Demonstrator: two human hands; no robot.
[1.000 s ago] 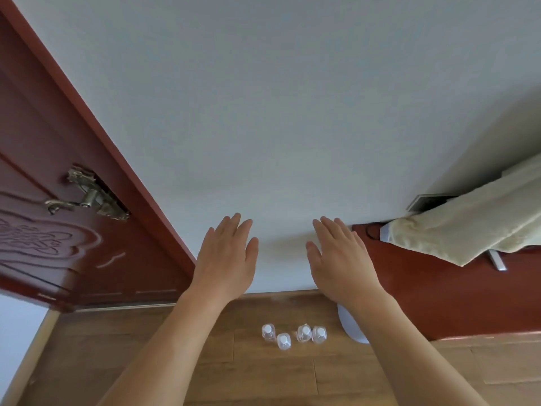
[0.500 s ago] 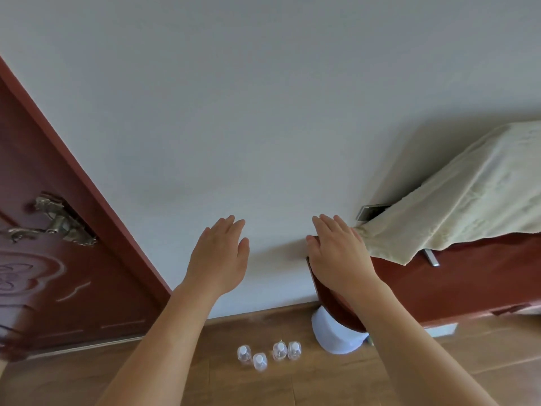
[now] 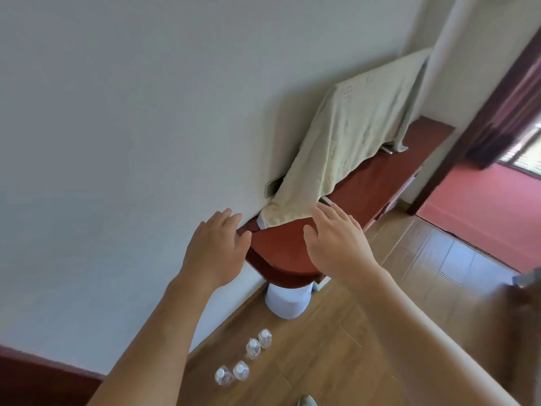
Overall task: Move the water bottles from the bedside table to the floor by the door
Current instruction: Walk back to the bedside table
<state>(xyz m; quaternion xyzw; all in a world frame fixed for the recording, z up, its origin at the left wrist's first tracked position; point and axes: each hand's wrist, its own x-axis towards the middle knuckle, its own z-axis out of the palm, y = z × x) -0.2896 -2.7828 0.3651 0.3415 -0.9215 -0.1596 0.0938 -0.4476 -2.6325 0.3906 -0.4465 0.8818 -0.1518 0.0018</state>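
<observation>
The left hand point(image 3: 215, 253) and the right hand point(image 3: 336, 244) had released fingers point(image 3: 226, 219), holding nothing. Four water bottles point(image 3: 253, 348) stood on the floor point(image 3: 322, 364).

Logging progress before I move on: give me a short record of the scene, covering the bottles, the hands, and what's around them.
water bottles: four, upright on the wooden floor, close to the wall, in two pairs
left hand: open, empty, raised in front of the red-brown table
right hand: open, empty, raised beside the left
table top: cream cloth draped over something; no bottle visible
under table: white bin
</observation>
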